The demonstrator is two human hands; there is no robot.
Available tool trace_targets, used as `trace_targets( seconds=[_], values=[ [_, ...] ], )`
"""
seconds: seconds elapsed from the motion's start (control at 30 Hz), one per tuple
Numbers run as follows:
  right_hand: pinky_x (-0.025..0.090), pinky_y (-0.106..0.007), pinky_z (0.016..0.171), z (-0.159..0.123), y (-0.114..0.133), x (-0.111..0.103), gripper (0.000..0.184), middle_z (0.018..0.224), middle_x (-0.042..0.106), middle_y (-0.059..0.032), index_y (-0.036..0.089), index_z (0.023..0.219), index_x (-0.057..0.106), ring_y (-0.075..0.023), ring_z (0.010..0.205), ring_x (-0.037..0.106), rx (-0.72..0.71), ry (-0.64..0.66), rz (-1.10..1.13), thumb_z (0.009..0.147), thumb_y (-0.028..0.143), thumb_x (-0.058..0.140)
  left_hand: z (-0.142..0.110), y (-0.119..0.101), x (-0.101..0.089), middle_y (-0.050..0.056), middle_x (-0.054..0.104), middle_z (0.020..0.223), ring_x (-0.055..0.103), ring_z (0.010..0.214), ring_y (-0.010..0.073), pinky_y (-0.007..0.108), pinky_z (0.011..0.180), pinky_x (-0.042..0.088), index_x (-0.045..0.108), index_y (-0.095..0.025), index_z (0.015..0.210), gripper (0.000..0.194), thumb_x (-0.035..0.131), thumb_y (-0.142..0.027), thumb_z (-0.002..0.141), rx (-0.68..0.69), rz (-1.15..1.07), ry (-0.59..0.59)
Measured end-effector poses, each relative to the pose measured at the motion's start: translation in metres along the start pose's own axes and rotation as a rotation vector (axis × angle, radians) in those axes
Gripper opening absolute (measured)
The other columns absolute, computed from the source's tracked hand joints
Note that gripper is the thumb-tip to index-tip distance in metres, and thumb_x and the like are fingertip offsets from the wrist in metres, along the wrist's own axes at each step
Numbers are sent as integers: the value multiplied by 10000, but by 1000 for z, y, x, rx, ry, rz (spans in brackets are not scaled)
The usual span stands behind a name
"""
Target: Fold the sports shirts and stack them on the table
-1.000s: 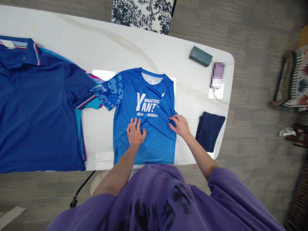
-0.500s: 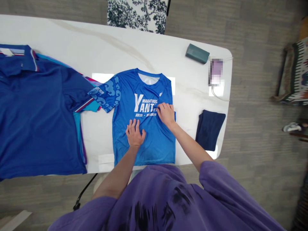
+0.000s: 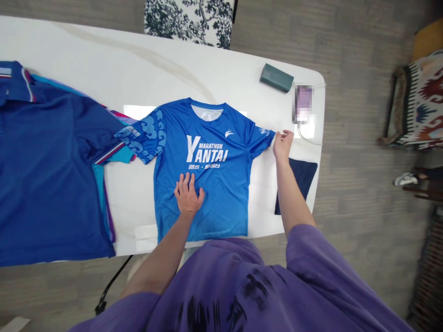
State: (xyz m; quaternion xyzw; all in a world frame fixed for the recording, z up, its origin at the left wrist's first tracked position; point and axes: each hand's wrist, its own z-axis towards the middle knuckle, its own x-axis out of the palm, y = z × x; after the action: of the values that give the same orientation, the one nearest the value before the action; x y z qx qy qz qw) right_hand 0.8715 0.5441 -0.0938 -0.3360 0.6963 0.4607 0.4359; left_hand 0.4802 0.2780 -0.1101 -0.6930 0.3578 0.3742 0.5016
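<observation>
A blue T-shirt point(image 3: 204, 193) with white "Marathon Yantai" print lies face up on the white table point(image 3: 114, 60). My left hand point(image 3: 188, 196) rests flat on its lower middle, fingers spread. At the shirt's right side, my right hand point(image 3: 283, 144) pinches the hem of the short sleeve, which is stretched outward. The patterned left sleeve overlaps the sleeve of a dark blue polo shirt point(image 3: 48, 175), which lies over other garments with purple and turquoise edges.
Folded navy cloth point(image 3: 302, 177) lies at the table's right end, partly behind my right forearm. Beyond it are a dark green case point(image 3: 277, 78) and a blurred purple phone-like object point(image 3: 303, 103) with a white cable. A tree-patterned chair point(image 3: 188, 20) stands at the far edge.
My right hand has moved from the shirt's chest out to the right, and the right sleeve is now drawn out sideways. My left hand stays on the shirt. The view has shifted slightly.
</observation>
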Motion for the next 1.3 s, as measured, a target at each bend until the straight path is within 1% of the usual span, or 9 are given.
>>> trace_targets(
  seconds=[0.07,0.2,0.33,0.47,0.67,0.97,1.07,1.13,1.3],
  values=[
    [459,-405,1134,-17,-1,-1,524,1507,588,-229,114,1547,510,-263,1301,558,-136,-45,-55,1157,436,370,0,0,1,165,360,1802,196,1727,370,609,1393,140,400,-155,1734,824,600,-393,972,6,-2,-1],
    [455,-536,1166,-51,-5,6,494,1598,552,-157,224,1530,612,-355,1404,510,-373,98,-138,1091,418,496,-1,1,3,169,365,1800,198,1727,364,596,1396,135,401,-149,1732,822,601,-399,974,9,12,-4],
    [469,-601,1155,-61,-29,3,652,1688,478,-162,216,1649,508,-403,1423,478,-372,138,-173,1042,449,543,-1,1,3,165,370,1798,204,1725,370,600,1393,141,403,-156,1732,820,600,-398,973,7,6,-11],
    [437,-672,1165,-52,-44,-12,861,1775,370,-152,248,1725,402,-459,1455,408,-406,224,-260,977,612,625,0,0,3,171,366,1799,200,1724,382,617,1389,138,393,-160,1737,834,602,-402,968,-11,-13,2],
    [365,-679,1216,-22,-31,-15,950,1836,275,-146,245,1784,266,-463,1547,339,-513,289,-330,1018,728,552,-1,-2,3,167,350,1807,187,1727,383,622,1393,128,373,-169,1747,832,589,-407,979,-10,-22,5],
    [227,-610,1301,10,-35,-21,1006,1857,146,-223,35,1757,233,-380,1606,265,-619,349,-423,1084,739,481,-4,-7,-5,169,190,1859,68,1745,389,631,1408,51,242,-163,1790,982,622,-579,986,30,12,33],
    [275,-603,1314,-24,-21,-25,946,1861,163,-195,80,1777,216,-393,1652,257,-569,258,-338,1091,637,551,-5,-8,-9,180,159,1863,24,1749,379,626,1413,34,217,-141,1792,1006,601,-622,997,63,-15,53],
    [301,-606,1323,-71,-10,-22,889,1865,175,-162,136,1797,176,-388,1684,246,-555,200,-251,1102,567,526,-6,-9,-13,194,148,1862,3,1749,381,640,1411,38,203,-128,1792,1029,596,-652,999,68,-47,73],
    [319,-598,1349,-253,-2,9,922,1875,137,-139,199,1813,0,-370,1706,251,-618,282,-76,1103,497,507,-22,-2,-38,192,160,1862,54,1750,360,630,1410,145,152,-149,1799,1002,585,-625,1032,102,-128,33]
  ],
)
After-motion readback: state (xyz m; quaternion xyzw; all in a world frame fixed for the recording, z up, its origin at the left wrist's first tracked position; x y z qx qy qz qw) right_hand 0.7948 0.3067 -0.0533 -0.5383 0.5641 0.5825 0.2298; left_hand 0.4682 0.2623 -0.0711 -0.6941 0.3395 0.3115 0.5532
